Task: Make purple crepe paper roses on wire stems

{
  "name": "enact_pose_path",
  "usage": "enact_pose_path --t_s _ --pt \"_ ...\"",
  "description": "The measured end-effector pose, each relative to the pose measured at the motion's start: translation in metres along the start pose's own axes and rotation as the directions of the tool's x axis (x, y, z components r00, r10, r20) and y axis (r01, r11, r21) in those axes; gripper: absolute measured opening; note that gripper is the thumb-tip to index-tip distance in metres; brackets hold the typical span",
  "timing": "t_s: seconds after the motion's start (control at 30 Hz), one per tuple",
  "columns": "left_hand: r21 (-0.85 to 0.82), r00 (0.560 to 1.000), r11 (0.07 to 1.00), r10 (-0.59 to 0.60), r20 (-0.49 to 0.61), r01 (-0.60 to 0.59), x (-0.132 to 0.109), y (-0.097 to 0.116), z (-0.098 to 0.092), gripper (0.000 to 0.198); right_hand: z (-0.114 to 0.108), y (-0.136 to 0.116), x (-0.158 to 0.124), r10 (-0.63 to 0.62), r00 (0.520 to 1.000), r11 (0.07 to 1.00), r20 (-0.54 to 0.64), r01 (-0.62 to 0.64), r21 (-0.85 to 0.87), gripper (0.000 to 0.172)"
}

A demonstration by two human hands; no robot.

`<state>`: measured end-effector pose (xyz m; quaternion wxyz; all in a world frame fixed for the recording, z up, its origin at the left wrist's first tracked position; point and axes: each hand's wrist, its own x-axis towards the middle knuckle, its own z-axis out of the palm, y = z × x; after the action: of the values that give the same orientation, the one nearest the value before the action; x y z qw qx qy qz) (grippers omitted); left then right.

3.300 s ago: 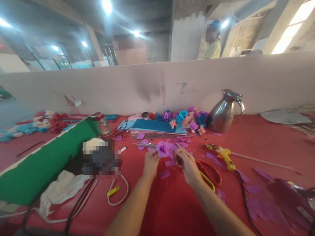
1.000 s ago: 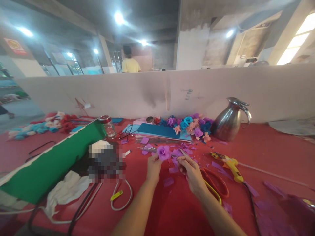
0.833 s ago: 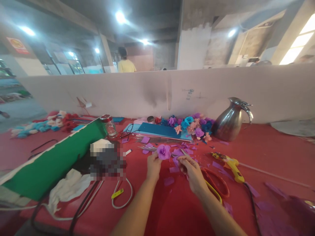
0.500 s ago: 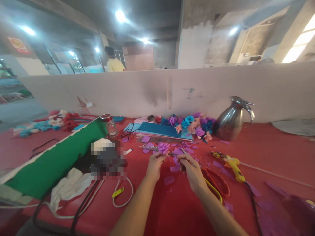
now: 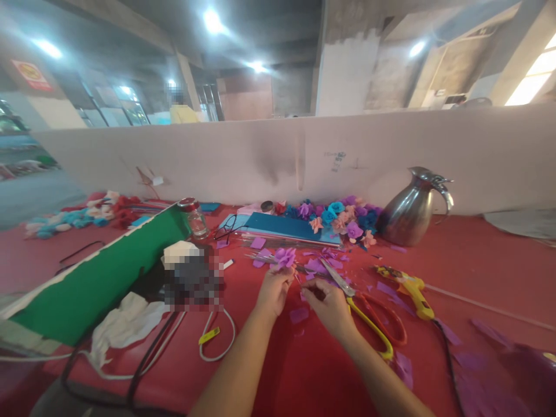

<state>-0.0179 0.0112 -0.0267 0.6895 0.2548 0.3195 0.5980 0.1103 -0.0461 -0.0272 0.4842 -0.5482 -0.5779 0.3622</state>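
Note:
My left hand [image 5: 273,291] is closed round the base of a purple paper flower [image 5: 283,257], which leans away from me above the red table [image 5: 304,370]. My right hand [image 5: 329,303] sits just to the right of it, fingers curled in a pinch close to the flower's stem; what they pinch is too small to make out. Purple paper scraps [image 5: 299,314] lie under and around both hands. Red and yellow scissors [image 5: 369,315] lie right beside my right hand.
A yellow glue gun [image 5: 410,288] with its cable lies to the right. A steel jug [image 5: 410,205], a heap of finished paper flowers [image 5: 339,215] and blue sheets [image 5: 282,225] line the white partition. A green roll [image 5: 91,278], white cloth and cables lie left. A person in yellow stands beyond the partition.
The flower has tipped away from me in my left hand. My right hand has drawn left and nearer, uncovering the scissors. The person behind the partition has walked left.

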Motion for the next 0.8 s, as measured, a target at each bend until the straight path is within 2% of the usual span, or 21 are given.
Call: enact_pose_path --t_s 0.1,0.17,0.23,0.3,0.5,0.63,0.8 --pt "0.082 0.980 0.982 0.179 -0.082 -0.172 0.004 0.006 -0.005 0.015 0.000 0.002 -0.001 -0.001 1.000 0.999 -0.029 0.000 -0.046 0.012" --pt "0.247 0.926 0.918 0.350 -0.139 -0.310 0.007 0.009 -0.011 0.012 -0.001 0.005 -0.001 0.014 0.999 0.999 -0.041 -0.015 -0.045 0.009" --pt "0.398 0.877 0.839 0.457 -0.146 -0.370 0.009 0.010 -0.016 0.013 -0.001 0.006 -0.001 0.022 0.999 1.000 -0.039 -0.023 -0.021 0.007" --pt "0.466 0.871 0.803 0.475 -0.123 -0.372 0.010 0.010 -0.020 0.017 -0.002 0.006 -0.001 0.007 1.000 1.000 -0.014 -0.007 -0.011 0.010" --pt "0.532 0.880 0.762 0.470 -0.060 -0.370 0.013 0.004 -0.023 0.022 -0.002 0.003 -0.002 -0.037 0.999 0.999 0.018 0.038 -0.019 0.016" --pt "0.530 0.880 0.756 0.474 -0.039 -0.384 0.011 0.002 -0.020 0.018 -0.002 0.003 -0.003 -0.010 1.000 0.999 0.020 0.009 0.034 0.013" --pt "0.526 0.896 0.771 0.443 -0.037 -0.359 0.008 0.002 -0.014 0.015 -0.004 0.000 -0.006 -0.037 0.999 0.995 0.008 0.036 0.097 0.011"
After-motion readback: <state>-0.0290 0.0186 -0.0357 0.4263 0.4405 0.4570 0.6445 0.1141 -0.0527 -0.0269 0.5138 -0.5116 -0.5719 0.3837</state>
